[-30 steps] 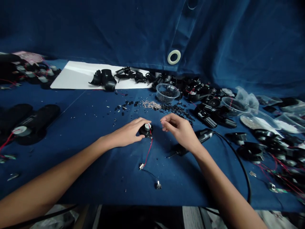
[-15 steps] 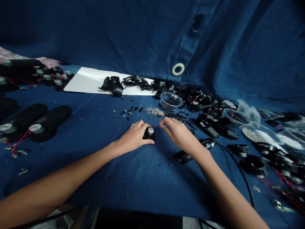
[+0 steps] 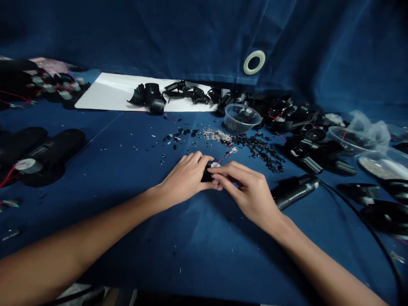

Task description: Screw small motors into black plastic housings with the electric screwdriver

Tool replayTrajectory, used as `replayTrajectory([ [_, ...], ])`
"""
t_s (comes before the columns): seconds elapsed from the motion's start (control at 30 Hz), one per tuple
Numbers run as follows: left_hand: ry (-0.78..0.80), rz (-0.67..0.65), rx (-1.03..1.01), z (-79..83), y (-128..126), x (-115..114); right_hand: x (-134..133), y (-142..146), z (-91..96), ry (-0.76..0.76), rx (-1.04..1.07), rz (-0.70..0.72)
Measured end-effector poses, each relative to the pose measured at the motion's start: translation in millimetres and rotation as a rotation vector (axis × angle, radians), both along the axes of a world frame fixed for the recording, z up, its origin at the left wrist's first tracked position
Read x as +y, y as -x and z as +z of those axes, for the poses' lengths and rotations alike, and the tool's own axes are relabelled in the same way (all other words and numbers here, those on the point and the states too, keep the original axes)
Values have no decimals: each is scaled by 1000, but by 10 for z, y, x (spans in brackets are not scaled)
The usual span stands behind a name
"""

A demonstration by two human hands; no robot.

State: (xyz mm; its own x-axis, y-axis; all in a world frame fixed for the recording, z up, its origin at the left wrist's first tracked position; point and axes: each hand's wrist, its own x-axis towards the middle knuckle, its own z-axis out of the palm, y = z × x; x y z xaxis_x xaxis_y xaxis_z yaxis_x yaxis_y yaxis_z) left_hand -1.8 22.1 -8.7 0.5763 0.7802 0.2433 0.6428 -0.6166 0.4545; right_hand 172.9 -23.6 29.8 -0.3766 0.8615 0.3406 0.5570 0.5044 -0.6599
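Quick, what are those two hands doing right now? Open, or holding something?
Left hand: closed, holding the black round housing.
Right hand: curled against the housing; cannot tell whether it grips the red wire.

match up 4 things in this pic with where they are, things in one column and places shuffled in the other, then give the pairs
Things
1. left hand
2. clear plastic bowl
3. black corded cylinder
4. white eyelet ring

Places
A. set in the hanging blue sheet
B. cupped over a small round black part with a red wire
C. holding dark granules, just beyond a heap of silver bits
D. lying on the blue cloth, right of the right hand

Pairs: 1-B, 2-C, 3-D, 4-A
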Motion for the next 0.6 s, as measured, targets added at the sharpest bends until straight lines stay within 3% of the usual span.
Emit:
replayTrajectory([
  [0.1, 21, 4, 24, 18, -27, -11, 29, -22, -40, 33, 12, -37],
  [0.27, 158, -158, 1, 61, 31, 63, 59, -85, -68, 28, -21, -14],
  [0.6, 142, -152, -24, 18, 67, 87, 77, -122, -102, 6, -57, 20],
])
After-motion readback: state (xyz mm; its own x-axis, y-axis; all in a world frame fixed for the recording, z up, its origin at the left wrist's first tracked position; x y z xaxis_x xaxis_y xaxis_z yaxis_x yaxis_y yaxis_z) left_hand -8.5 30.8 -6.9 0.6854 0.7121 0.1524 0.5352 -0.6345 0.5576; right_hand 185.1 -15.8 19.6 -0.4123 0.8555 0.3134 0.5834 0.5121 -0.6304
